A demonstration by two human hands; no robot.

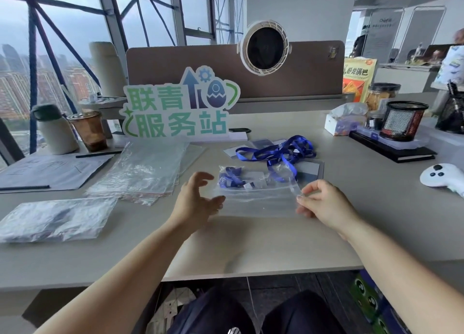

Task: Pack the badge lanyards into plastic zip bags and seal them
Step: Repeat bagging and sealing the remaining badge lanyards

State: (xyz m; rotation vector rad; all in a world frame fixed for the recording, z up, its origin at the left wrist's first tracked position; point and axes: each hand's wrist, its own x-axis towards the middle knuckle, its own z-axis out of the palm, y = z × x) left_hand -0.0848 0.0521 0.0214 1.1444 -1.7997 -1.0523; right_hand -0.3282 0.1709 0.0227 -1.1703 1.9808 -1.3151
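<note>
1 zip bag lies on the counter between 2 hands, with 1 blue lanyard bunched in the end away from the fingers. I cannot tell if it is sealed. The right hand pinches the bag's right edge. The left hand is released, spread just beside the left edge. Beyond the fingers lies 1 tangle of loose lanyards, number unclear. Left of the fingers are 1 stack of empty bags and 1 seemingly filled bag. Packing looks early, with most still left.
</note>
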